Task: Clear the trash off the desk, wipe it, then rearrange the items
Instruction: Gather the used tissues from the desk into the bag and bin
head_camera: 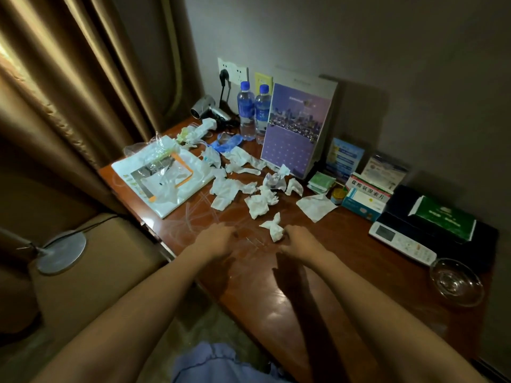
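Note:
Several crumpled white tissues (pixel 257 205) lie scattered across the middle of the wooden desk (pixel 345 272). A white plastic bag (pixel 160 181) with clear wrappers lies at the left edge. Clear thin tubing (pixel 199 214) sprawls in front of it. A blue glove (pixel 228 142) lies further back. My left hand (pixel 218 239) rests palm down on the tubing, fingers curled and hidden. My right hand (pixel 300 241) is beside it, fingers bent down, touching a twisted tissue (pixel 273 230). A thin strand of tubing runs between both hands.
At the back stand two water bottles (pixel 254 111), a hair dryer (pixel 206 107) and a purple calendar (pixel 296 128). To the right are medicine boxes (pixel 365 197), a green tissue pack (pixel 442 217), a white remote (pixel 401 241) and a glass ashtray (pixel 456 281). A lamp base (pixel 60 251) sits left.

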The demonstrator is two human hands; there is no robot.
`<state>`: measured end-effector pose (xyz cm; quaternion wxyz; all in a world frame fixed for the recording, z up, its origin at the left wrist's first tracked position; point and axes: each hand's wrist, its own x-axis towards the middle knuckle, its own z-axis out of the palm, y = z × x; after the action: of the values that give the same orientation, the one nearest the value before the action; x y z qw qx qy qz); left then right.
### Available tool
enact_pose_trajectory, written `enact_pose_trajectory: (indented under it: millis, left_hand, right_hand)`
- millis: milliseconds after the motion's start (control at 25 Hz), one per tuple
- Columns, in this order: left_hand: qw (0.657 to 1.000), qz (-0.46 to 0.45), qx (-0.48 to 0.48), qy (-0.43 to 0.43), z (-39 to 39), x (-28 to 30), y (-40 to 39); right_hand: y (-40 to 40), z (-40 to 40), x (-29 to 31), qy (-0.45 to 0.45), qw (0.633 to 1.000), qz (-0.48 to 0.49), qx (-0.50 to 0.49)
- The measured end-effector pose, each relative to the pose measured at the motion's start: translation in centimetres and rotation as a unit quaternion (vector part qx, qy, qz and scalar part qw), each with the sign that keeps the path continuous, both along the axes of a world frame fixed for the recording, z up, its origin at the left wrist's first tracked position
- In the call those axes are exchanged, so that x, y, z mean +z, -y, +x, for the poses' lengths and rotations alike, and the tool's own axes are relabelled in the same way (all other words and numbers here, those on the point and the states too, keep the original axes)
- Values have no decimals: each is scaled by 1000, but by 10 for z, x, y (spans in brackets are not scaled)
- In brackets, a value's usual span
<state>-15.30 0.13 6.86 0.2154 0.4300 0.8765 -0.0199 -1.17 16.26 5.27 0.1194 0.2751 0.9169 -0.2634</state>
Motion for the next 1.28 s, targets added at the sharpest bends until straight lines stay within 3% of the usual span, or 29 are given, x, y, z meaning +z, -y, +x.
enact_pose_trajectory:
  millis: [680,880,1080,1280]
  left_hand:
    - [977,2,-208,42,-107,-48,-129]
    - [965,-11,-233,117,-129,-74,-138]
    - [953,-41,-279,108,-133,-90,-135]
    - [951,-12,-282,123,-135,-93,-128]
  right_hand:
    - [-14,-70,-27,96,991,19,-87]
    - [0,-94,-49,125,979,-26,-159]
    - [10,-95,-62,144,965,-43,-216]
    - [8,-96,-64,137,960,-44,-242]
